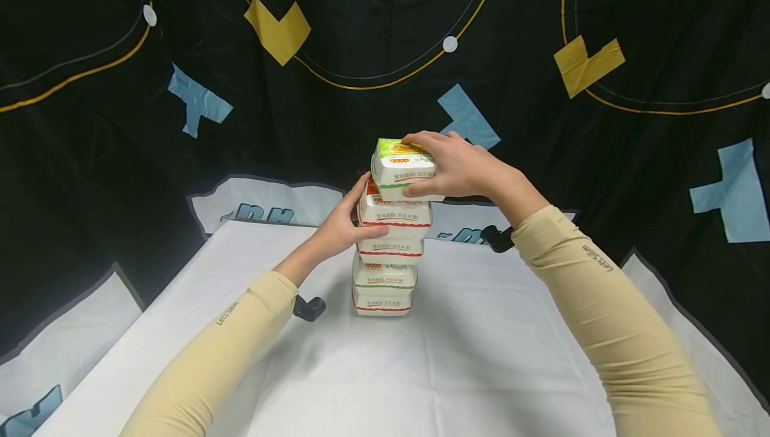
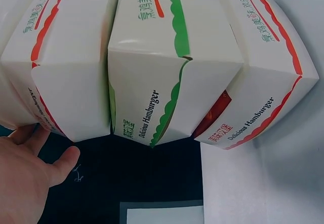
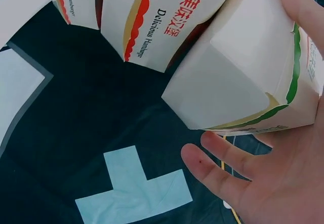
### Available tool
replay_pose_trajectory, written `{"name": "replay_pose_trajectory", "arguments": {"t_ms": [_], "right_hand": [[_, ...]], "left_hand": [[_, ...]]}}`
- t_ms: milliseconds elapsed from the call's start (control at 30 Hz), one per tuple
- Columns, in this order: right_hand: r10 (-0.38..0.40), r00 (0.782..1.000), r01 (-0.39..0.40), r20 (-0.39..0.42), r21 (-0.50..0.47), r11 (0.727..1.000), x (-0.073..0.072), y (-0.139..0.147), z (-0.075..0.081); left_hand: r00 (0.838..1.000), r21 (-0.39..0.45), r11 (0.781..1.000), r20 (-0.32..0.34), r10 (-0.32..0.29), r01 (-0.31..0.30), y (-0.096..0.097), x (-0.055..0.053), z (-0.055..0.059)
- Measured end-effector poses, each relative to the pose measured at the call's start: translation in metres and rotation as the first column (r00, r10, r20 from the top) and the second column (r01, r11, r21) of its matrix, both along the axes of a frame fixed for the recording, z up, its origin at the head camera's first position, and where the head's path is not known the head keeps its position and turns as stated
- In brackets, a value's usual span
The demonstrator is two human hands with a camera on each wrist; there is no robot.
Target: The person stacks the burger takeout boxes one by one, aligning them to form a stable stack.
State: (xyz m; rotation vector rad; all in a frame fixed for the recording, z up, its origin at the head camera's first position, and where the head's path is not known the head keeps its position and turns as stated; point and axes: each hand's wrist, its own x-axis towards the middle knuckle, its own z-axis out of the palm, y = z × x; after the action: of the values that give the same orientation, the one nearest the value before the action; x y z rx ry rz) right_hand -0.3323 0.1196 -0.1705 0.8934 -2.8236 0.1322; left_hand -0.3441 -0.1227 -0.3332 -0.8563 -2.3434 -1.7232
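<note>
Several white cardboard hamburger boxes stand in a column on the table. My right hand (image 1: pixel 460 166) grips the topmost one, a green-trimmed hamburger box (image 1: pixel 391 170), its thumb across the front and fingers over the top. In the right wrist view this green-trimmed box (image 3: pixel 238 67) sits askew against the red-trimmed box (image 3: pixel 162 21) below it. My left hand (image 1: pixel 339 226) rests at the left side of the upper red-trimmed box (image 1: pixel 400 215), fingers extended upward. In the left wrist view, the left thumb (image 2: pixel 66 163) sticks out beside the boxes. Lower down is another green-trimmed box (image 1: pixel 385 276).
A white cloth covers the table (image 1: pixel 349 377). Behind it hangs a black curtain (image 1: pixel 361 129) with yellow lines and blue and gold patches. Dark wrist-camera mounts (image 1: pixel 309 309) jut out from both wrists. The column leans slightly rightward toward its top.
</note>
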Motion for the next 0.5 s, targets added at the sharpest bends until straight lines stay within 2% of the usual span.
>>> {"name": "replay_pose_trajectory", "arguments": {"t_ms": [333,500], "right_hand": [[-0.004,0.998,0.007,-0.057,0.047,0.999,0.002,-0.009,0.0],[-0.018,0.997,0.022,-0.07,0.062,0.998,0.004,-0.009,0.001]], "left_hand": [[0.999,-0.026,0.999,0.04,0.025,-0.024,0.001,0.012,0.012],[0.999,-0.016,0.999,0.015,0.029,-0.029,0.0,0.008,0.007]]}}
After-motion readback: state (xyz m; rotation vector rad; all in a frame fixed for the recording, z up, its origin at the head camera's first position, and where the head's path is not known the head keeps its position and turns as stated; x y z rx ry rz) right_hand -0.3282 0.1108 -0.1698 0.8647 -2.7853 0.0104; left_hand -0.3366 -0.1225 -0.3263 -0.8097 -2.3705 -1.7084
